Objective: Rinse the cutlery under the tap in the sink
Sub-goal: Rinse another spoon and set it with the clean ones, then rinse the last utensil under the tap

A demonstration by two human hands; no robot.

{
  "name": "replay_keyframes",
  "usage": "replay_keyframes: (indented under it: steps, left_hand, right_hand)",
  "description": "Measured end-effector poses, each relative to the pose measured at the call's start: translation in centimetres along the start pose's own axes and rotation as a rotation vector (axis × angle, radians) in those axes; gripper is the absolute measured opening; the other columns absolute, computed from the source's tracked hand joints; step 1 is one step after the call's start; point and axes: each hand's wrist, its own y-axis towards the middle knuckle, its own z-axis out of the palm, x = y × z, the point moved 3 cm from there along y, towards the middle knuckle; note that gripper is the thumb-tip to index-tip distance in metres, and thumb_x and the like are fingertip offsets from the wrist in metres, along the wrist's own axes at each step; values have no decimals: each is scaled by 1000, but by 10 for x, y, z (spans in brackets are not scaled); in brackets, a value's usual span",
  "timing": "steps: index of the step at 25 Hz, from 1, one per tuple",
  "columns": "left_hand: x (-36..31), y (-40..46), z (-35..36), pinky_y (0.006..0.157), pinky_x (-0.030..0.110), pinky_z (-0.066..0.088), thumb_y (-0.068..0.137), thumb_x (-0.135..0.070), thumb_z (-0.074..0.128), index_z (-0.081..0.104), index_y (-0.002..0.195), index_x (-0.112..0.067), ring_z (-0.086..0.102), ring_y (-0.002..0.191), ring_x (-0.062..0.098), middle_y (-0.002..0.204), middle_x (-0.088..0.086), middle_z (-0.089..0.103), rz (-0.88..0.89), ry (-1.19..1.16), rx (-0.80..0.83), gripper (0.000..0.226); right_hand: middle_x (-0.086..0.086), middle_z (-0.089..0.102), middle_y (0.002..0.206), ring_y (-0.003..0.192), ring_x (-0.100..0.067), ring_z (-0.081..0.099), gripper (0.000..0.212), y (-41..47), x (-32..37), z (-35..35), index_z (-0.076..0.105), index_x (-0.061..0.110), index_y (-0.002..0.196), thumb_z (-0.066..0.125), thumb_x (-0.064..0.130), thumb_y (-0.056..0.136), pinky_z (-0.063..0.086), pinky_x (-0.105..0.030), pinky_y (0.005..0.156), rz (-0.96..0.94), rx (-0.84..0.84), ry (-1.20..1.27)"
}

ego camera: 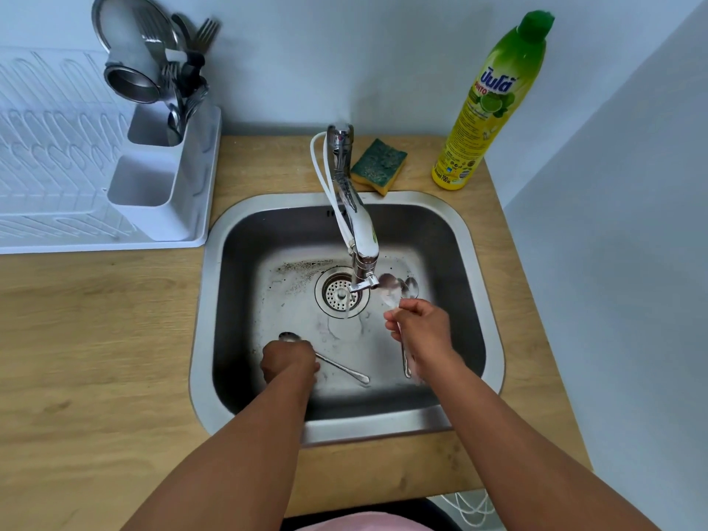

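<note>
A steel sink [479, 262] is set in a wooden counter. The tap [360, 239] reaches over it and a thin stream of water falls near the drain [339, 291]. My right hand [423, 331] is closed around a small bunch of spoons [396, 287], their bowls pointing up to the right of the spout and their handles sticking out below my palm. My left hand [289, 360] is down on the sink floor, fingers curled over a single spoon [344, 367] that lies there, its bowl showing just beyond my knuckles. Whether that spoon is lifted I cannot tell.
A white drying rack [49, 208] stands left of the sink, its cutlery holder [164, 162] holding forks, spoons and a metal lid. A green and yellow sponge [379, 164] and a dish soap bottle [486, 109] sit behind the sink. Walls close in at back and right.
</note>
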Motion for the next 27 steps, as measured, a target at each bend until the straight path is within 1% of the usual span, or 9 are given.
replay_keyframes:
  steps: [3,5,8,11,13,15,19,23,27]
  left_hand:
    - [-6,-4,-2,73,44,67,77,-26,64,73,88,-4,77,59,27,54,8,74,36,118,-19,26]
    - [-6,-5,-4,78,40,65,70,-34,62,73,90,-7,78,73,30,73,11,80,53,168,-22,36]
    - [-8,-11,-2,77,35,60,66,-36,63,73,89,-10,73,85,32,89,13,80,89,214,-25,37]
    - [-13,-14,-2,78,34,59,69,-28,69,76,87,-9,73,87,36,92,15,79,103,188,-29,27]
    - [-18,-17,-3,84,39,62,73,-24,70,78,92,-4,76,91,37,93,16,80,115,170,-34,28]
    - [-31,-26,-3,84,38,62,77,-22,69,78,89,-4,77,90,35,88,15,81,178,147,-18,24]
    - [-59,-57,2,58,28,61,81,-10,72,74,81,-9,78,61,23,72,10,79,350,-55,112,2]
    - [-75,-84,3,66,39,65,82,-9,79,71,85,-13,78,69,26,81,10,79,542,-74,261,9]
    - [-71,-99,2,50,29,57,83,-6,81,57,107,-14,69,52,15,77,7,76,535,-182,429,34]
  right_hand:
    - [-12,76,95,85,-27,72,24,20,-5,-16,67,8,110,68,5,86,57,-36,79,-51,-169,-332]
    - [-17,74,102,96,-34,70,24,27,-8,-26,67,5,108,65,5,85,46,-26,74,-64,-221,-579]
    - [-24,67,117,108,-41,65,34,26,-9,-29,58,-2,117,59,-1,83,49,-31,80,-52,-147,-818]
    - [-23,53,133,119,-41,57,53,15,-3,-17,48,1,134,60,0,82,48,-38,95,-211,-99,-1043]
    - [-19,55,135,121,-37,56,50,5,4,-1,53,6,136,59,6,86,45,-36,100,-361,-42,-1004]
    - [-12,62,134,120,-30,60,41,-5,8,20,60,11,133,59,14,92,46,-32,101,-417,123,-875]
    - [-8,73,115,105,-25,68,28,-20,11,50,67,13,121,58,18,95,51,-29,91,-416,322,-798]
    - [-17,75,88,72,-33,75,29,-37,8,47,67,11,102,42,-1,93,61,-45,74,-174,419,-423]
    - [-13,76,77,55,-26,70,31,-60,5,35,67,8,103,40,-3,95,58,-36,58,-37,462,-149]
